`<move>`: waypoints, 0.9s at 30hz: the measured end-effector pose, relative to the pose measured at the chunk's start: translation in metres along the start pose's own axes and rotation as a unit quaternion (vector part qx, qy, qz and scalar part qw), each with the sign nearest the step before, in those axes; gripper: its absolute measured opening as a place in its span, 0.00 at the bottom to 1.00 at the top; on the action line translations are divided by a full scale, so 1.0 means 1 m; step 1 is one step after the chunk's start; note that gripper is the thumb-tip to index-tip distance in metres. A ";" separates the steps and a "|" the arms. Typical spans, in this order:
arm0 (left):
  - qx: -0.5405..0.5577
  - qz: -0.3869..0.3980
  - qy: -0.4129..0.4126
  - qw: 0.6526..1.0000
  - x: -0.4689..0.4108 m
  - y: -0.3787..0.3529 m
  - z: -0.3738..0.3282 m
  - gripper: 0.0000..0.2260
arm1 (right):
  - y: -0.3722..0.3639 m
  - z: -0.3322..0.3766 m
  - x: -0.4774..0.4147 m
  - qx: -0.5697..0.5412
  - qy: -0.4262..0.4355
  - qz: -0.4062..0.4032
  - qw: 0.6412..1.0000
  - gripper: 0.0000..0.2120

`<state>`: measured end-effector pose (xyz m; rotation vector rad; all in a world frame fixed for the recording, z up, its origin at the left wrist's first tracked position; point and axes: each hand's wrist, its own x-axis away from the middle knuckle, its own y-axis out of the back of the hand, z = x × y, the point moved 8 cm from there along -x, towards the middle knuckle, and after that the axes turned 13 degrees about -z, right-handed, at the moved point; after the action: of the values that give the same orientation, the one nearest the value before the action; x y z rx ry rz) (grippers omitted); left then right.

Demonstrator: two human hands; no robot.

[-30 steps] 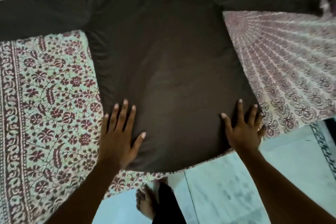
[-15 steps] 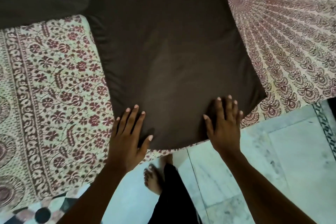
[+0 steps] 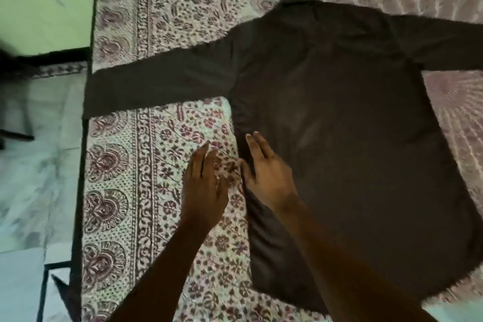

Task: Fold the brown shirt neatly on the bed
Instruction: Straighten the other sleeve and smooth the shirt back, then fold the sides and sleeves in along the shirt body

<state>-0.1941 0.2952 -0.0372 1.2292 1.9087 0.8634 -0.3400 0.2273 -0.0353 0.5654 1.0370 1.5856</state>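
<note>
The brown shirt (image 3: 347,138) lies spread flat on the bed, collar at the far end and both long sleeves stretched out sideways. Its left sleeve (image 3: 159,86) reaches the bed's left edge. My right hand (image 3: 264,167) rests flat with fingers apart on the shirt's left side seam. Just left of that seam, my left hand (image 3: 203,185) hovers over the printed bedsheet, fingers loosely extended, holding nothing. The right sleeve runs out of view at the right.
The bed wears a floral printed sheet (image 3: 125,204) with a wide patterned border. Its dark frame edge (image 3: 81,191) runs along the left. Pale marble floor (image 3: 34,178) lies beyond it, with a green wall (image 3: 44,15) at the far left.
Both hands left the shirt's bottom hem and moved to its left side. The view swung left and up, so the collar, left sleeve and bed edge now show.
</note>
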 end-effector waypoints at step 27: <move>0.403 -0.123 0.663 0.619 -0.146 0.083 0.389 0.09 | -0.235 0.253 -0.177 0.024 0.126 -0.085 0.988 0.20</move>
<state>0.2121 0.2489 -0.1482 0.5437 3.8956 0.8039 0.0360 0.1448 -0.0795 0.3033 1.2806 1.5088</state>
